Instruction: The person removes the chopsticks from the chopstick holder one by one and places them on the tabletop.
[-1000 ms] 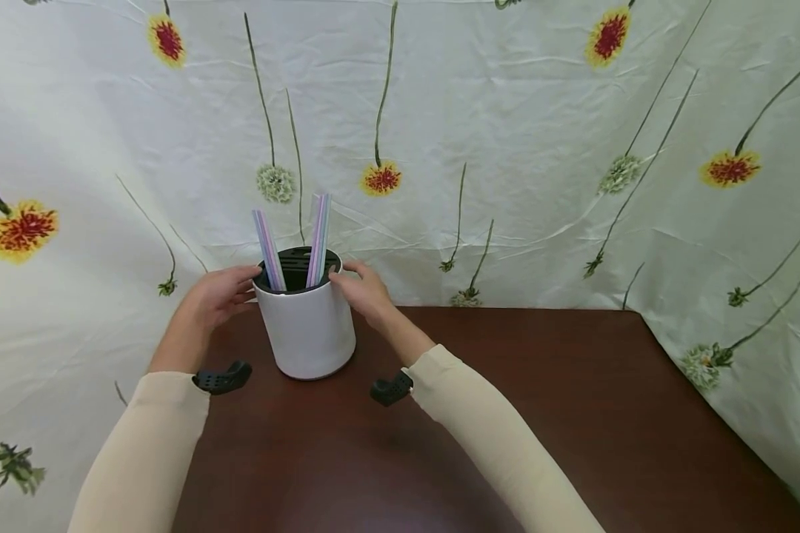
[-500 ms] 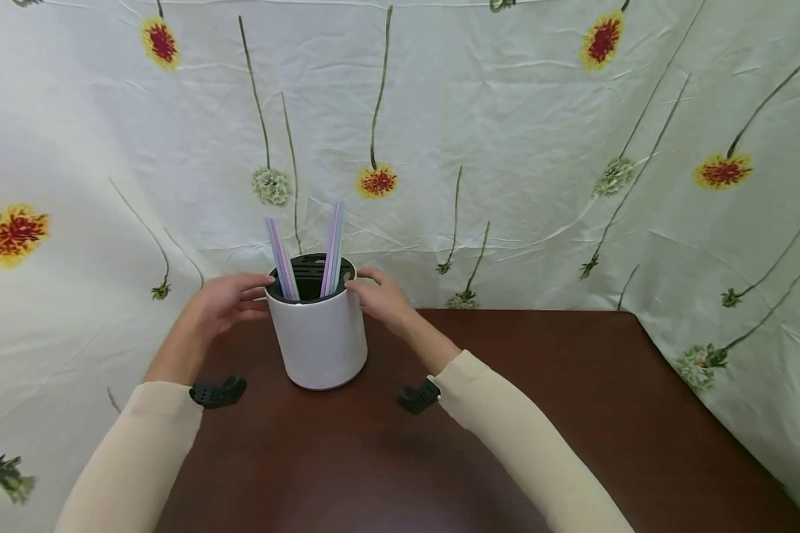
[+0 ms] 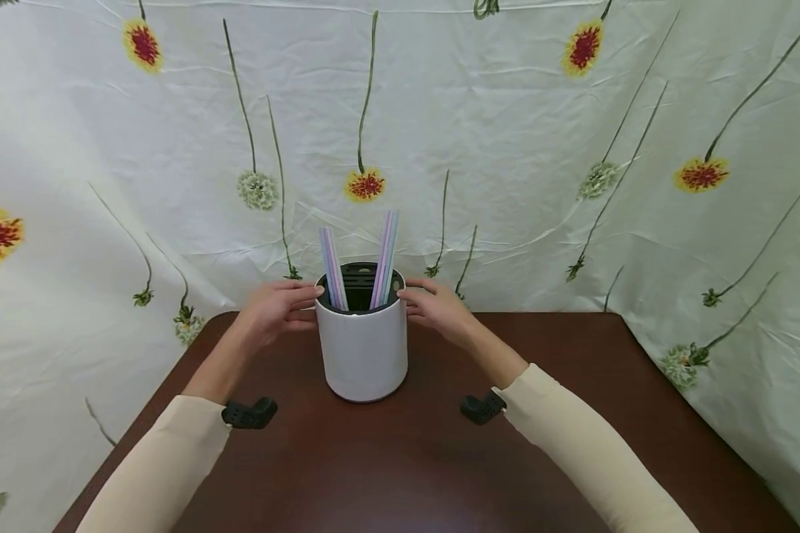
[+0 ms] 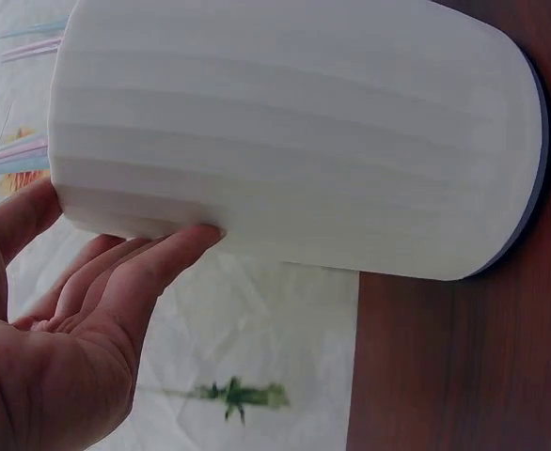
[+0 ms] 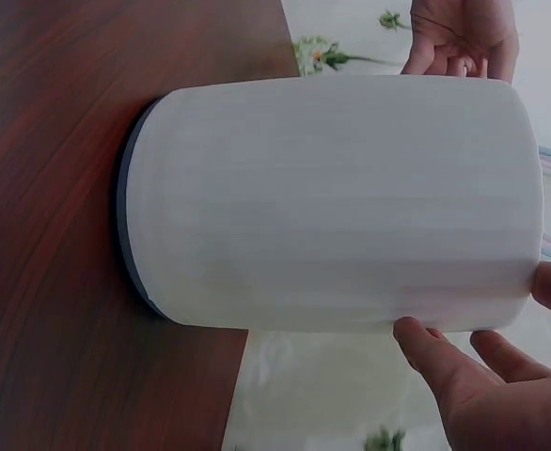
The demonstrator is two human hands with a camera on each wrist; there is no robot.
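A white cylindrical utensil holder (image 3: 363,355) with a black slotted top (image 3: 358,275) stands upright on the table. Two bundles of pastel drinking straws, a left bundle (image 3: 334,268) and a right bundle (image 3: 384,259), stick up from it. My left hand (image 3: 278,311) grips its left side, thumb at the rim and fingertips against the wall. On the opposite side my right hand (image 3: 438,309) holds it likewise, thumb at the rim. In the right wrist view, fingertips (image 5: 409,329) touch the smooth white wall of the holder. Its dark base (image 4: 536,178) meets the tabletop.
The dark brown wooden table (image 3: 373,466) ends at a back edge just beyond the holder. Behind and beside it hangs a pale cloth (image 3: 507,133) printed with flowers. A black wrist strap device (image 3: 250,413) sits at the left sleeve, another device (image 3: 483,407) at the right.
Both hands have moved the utensil holder to the right across the table, with the straws still in it. The head view has turned slightly, bringing the table's left back corner into sight.
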